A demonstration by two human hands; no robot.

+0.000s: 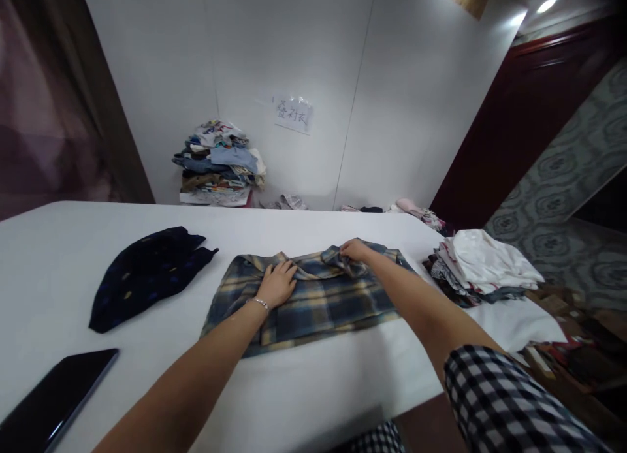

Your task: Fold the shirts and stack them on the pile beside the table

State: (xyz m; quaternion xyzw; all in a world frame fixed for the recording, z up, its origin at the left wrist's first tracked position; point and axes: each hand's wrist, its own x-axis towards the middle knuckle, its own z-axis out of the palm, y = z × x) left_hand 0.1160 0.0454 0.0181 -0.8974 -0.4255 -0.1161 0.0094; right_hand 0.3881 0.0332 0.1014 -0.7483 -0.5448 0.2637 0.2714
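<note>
**Plaid shirt on white desk, both hands applied**

Checked sleeve (509,401), black and white, lower right corner, covering the upper part of the person's right arm; nearest item to the camera.

Dark phone (53,401), flat on the desk (59,264) at the lower left edge, screen blank.

Plaid shirt (318,303), blue, grey and yellow, partly folded, lying flat near the middle of the desk, directly ahead of the person.

Left hand (277,283): palm down, fingers spread and released, pressing on the left half of the plaid shirt near its collar edge. Thin bracelet (259,303) at the wrist.

Right hand (355,249): at the far upper edge of the plaid shirt, grip clenched on a bunched fold of the cloth, which is raised slightly off the flat part.

Dark navy garment (147,273), small coloured spots, lying crumpled on the desk to the left of the plaid shirt, apart from it.

Stack of folded clothes (482,267), white piece on top, at the right end of the desk, near the plaid shirt's right edge but not touching it.

Heap of mixed clothes (220,162), beyond the desk against the white wall (392,81).

Paper note (292,115), handwritten, stuck to the wall to the right of the heap; writing too small to read
</note>
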